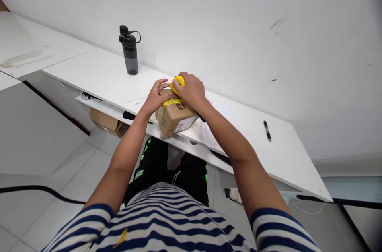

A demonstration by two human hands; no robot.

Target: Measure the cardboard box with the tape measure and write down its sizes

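Note:
A yellow tape measure [178, 82] is gripped in my right hand [191, 90], above the far end of a brown cardboard box [174, 120]. The box lies tilted at the front edge of the white desk, with a yellow strip around it, dark printing and a white label. My left hand [155, 96] is at the box's far left side. Its fingers are apart and reach toward the tape measure, while the thumb lies close to the box top. Whether the left fingertips touch the tape measure I cannot tell.
A dark water bottle [130, 54] stands upright on the white desk [101, 70] near the wall. At the right lies a black marker [267, 130]. White papers [209, 134] are beside the box. Another cardboard box [107, 122] is below the desk at the left.

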